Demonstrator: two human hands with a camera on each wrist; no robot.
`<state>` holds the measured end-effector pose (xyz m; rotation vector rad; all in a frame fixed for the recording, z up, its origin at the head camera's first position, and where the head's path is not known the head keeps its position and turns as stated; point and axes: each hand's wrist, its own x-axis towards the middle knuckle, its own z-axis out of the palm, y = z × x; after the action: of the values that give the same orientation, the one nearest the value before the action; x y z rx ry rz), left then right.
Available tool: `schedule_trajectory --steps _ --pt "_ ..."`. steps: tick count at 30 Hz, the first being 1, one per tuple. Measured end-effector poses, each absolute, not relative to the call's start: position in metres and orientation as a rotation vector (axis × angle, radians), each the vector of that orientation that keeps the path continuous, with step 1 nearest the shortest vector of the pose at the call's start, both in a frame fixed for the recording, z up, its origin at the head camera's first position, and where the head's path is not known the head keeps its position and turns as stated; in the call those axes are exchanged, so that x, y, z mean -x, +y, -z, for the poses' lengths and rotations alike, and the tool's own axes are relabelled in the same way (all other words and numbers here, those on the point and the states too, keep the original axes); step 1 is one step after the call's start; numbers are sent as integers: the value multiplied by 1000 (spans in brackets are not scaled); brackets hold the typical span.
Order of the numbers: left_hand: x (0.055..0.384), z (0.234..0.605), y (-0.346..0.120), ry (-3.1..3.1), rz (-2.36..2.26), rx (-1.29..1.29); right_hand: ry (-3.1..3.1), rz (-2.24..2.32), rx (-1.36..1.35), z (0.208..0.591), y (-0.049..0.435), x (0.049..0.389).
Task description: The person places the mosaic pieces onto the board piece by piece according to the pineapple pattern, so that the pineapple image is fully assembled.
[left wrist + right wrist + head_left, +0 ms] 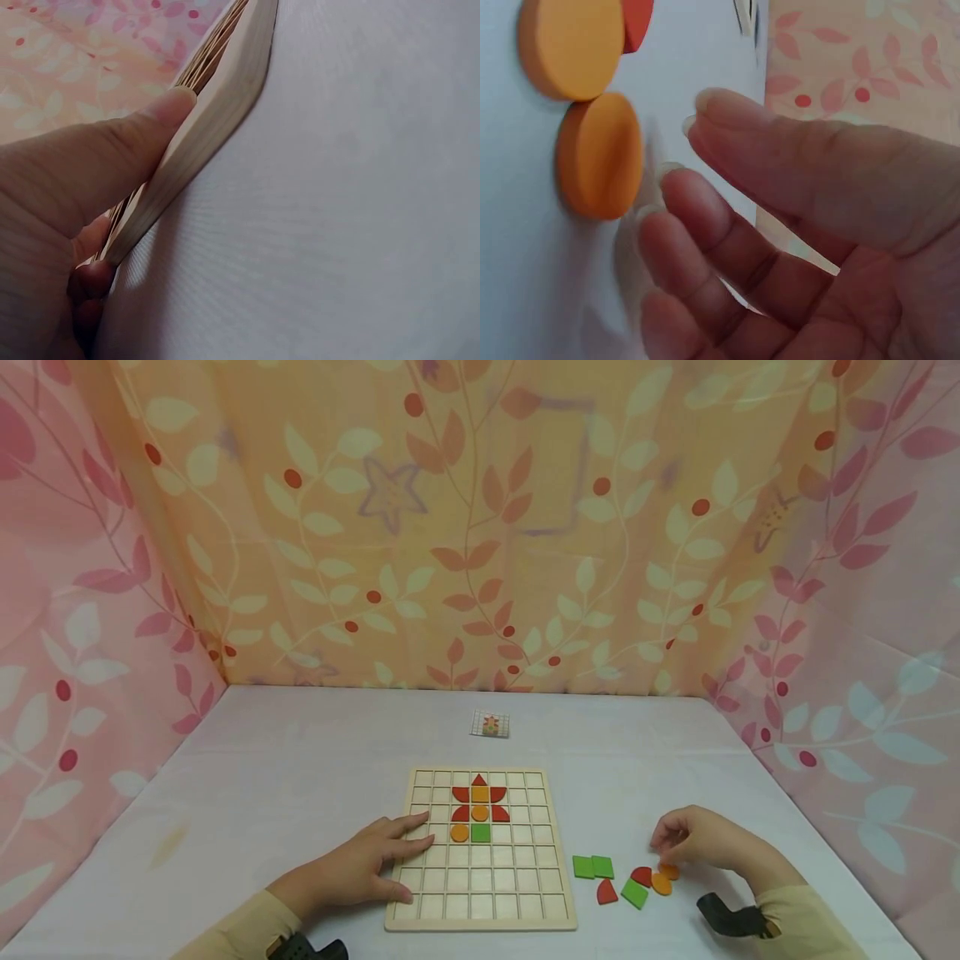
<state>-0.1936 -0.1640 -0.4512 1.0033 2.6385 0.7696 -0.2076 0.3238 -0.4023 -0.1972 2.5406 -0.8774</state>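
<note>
A light wooden grid board [457, 906] lies flat on the table. My left hand [371, 862] rests along its left side with fingers spread over the edge; in the left wrist view the thumb [142, 135] lies on the rim. On the grid sit red pieces, an orange square [480, 794], orange discs [460, 833] and a green square [481, 833]. Beside the loose orange discs [604, 157] is my right hand [701, 837]. Its fingers are loosely bent, with the thumb apart from them and nothing between in the right wrist view.
Right of the board lie loose green squares [582, 867] and red quarter-circle pieces [607, 892]. A small card [491, 724] with a coloured pattern on a grid lies behind the board. Patterned cloth [480, 610] encloses the white table [300, 735] at the back and sides.
</note>
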Motion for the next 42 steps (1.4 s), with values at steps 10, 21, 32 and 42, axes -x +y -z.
schedule_trajectory --steps 10,21,32,42 --pt "195 451 -163 2634 -762 -964 2544 796 303 412 332 202" --pt "193 450 -163 2637 -775 -1008 2596 765 335 412 328 206" --pt "193 450 -163 2645 -765 -1003 2643 734 280 412 315 206" --pt "194 450 -163 2635 -764 -984 2620 738 302 407 304 212"
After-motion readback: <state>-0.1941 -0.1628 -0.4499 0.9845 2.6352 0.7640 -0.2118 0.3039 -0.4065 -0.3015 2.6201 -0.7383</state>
